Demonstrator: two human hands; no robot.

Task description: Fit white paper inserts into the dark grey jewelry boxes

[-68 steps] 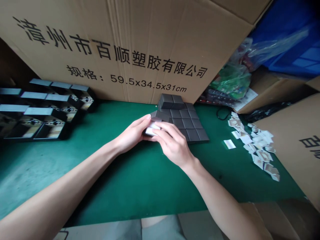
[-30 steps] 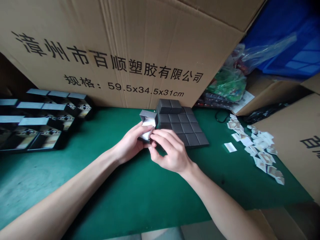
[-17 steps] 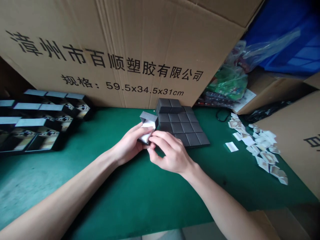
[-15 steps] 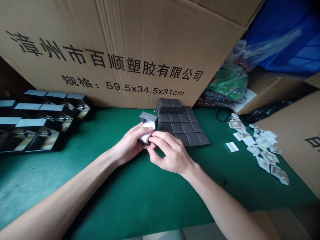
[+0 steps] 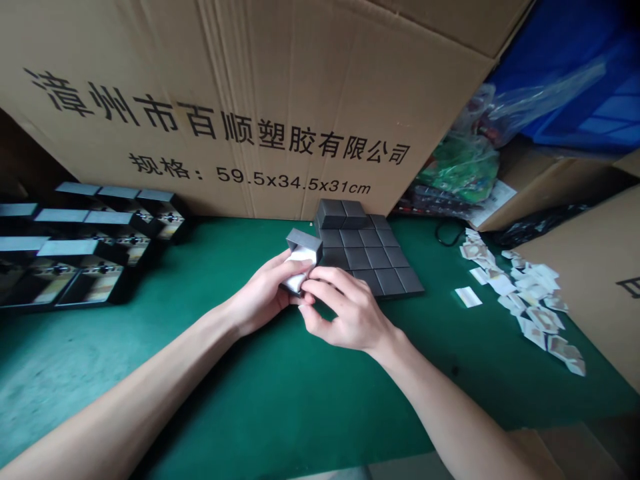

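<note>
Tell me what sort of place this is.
Probably a packing bench: stacked grey boxes beside the open box the left hand holds, a printed shipping carton, loose paper tags.

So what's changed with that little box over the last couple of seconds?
The box lid has swung up, baring the white lining. The right hand slid off its top to its front edge. The left hand keeps its grip on the box; the stacked boxes and paper slips stayed put.
</note>
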